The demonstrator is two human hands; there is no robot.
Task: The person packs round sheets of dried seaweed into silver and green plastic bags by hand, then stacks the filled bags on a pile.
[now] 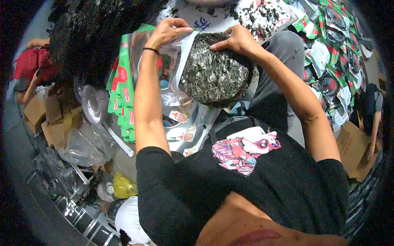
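Observation:
A round, flat cake of dark dried seaweed (215,74) stands tilted in front of my body. My right hand (242,43) grips its upper right edge, thumb on the near face and fingers behind. To its left my left hand (169,33) pinches the top edge of a clear packaging bag (188,53) with printed parts. The bag's white edge lies against the left side of the seaweed cake; I cannot tell whether any of the cake is inside. Beneath my left forearm spreads a fanned stack of green printed bags (126,96).
A large heap of loose dark seaweed (94,37) rises at the far left. Seaweed scraps lie on a white sack (201,18) ahead. Many filled green packages (328,61) are piled at the right. Cardboard boxes (57,123) stand at left. Other people are at both sides.

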